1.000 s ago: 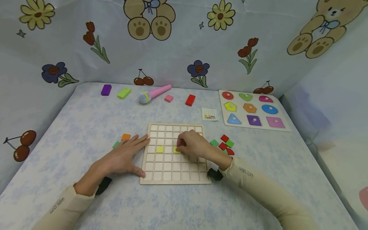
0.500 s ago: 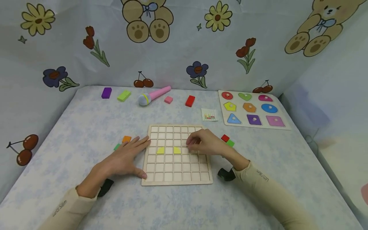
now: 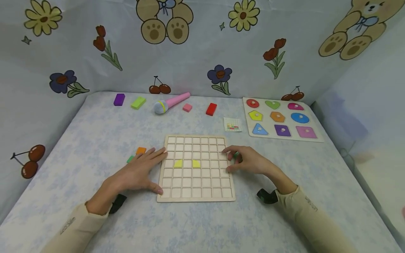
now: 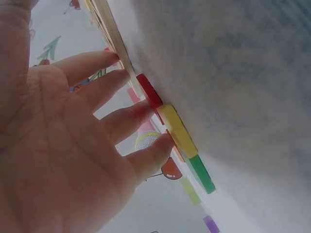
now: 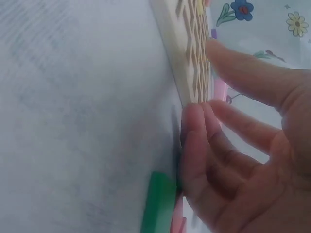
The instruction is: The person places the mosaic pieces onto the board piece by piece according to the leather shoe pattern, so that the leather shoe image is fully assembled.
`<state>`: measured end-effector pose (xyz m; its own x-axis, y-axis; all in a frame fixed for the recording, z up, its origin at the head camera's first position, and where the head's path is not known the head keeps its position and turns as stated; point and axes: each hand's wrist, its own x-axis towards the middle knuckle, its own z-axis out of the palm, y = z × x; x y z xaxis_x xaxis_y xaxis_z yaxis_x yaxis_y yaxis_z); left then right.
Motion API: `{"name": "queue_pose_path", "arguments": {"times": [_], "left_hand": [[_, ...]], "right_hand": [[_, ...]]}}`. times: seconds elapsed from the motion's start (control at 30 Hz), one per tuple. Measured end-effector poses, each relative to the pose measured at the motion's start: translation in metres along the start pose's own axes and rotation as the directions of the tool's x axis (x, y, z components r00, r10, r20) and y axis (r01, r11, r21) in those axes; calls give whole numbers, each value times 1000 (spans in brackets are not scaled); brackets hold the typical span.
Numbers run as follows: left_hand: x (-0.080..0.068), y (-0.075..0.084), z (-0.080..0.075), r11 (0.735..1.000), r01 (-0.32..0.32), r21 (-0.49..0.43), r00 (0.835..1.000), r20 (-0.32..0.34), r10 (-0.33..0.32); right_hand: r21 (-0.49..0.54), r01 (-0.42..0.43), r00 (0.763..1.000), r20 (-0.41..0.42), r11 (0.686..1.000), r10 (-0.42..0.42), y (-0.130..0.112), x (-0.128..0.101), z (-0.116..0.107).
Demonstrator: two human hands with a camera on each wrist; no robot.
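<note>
A wooden grid board (image 3: pixel 196 168) lies in the middle of the table, with two yellow tiles (image 3: pixel 178 163) (image 3: pixel 196 163) set in its cells. My left hand (image 3: pixel 139 172) lies flat on the table against the board's left edge, fingers straight. Beside it are an orange tile (image 3: pixel 141 150) and a green tile (image 3: pixel 129 159). In the left wrist view the left hand (image 4: pixel 73 145) reaches past red, yellow and green tiles (image 4: pixel 177 131). My right hand (image 3: pixel 250 161) rests at the board's right edge with relaxed fingers, over loose tiles. A green tile (image 5: pixel 158 204) lies at its fingertips (image 5: pixel 194 141).
At the back right lies a shape puzzle board (image 3: pixel 278 119), with a small pattern card (image 3: pixel 232 124) beside it. Along the back are a toy microphone (image 3: pixel 171 103) and purple (image 3: pixel 119 99), green (image 3: pixel 137 102), pink (image 3: pixel 187 107) and red (image 3: pixel 211 109) blocks. Printed cloth walls enclose the table.
My right hand left the second yellow tile in the grid and moved right, off the board to the loose tiles beside it. The left hand has stayed put.
</note>
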<state>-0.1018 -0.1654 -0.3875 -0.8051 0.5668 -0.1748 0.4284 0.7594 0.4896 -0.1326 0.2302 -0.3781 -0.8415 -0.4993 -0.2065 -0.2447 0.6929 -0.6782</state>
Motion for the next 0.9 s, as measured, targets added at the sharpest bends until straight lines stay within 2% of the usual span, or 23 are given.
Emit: {"name": "queue_pose_path", "arguments": {"times": [0.27,0.43,0.57,0.77,0.9], "left_hand": [[2,-1,-2,999,-6,-35,1000,-2,6],[2,0,-11,993,33,-109,999,-12,-34],[-4,-2,-22,989,67,-128,996,-53,-75],[-18,-21,-35,991,79,-106,986,-141,-94],[-25,-38,-38,992,65,-109,988,-132,-80]], "right_hand": [[-87,34,999,-5,996,-35,-1,-1,3],[-89,32,999,-8,996,-33,-2,-1,2],[-85,30,1000,0,996,-30,0,-1,3],[-60,39,999,9,997,-39,2,0,4],[-51,40,999,12,998,-39,2,1,4]]}}
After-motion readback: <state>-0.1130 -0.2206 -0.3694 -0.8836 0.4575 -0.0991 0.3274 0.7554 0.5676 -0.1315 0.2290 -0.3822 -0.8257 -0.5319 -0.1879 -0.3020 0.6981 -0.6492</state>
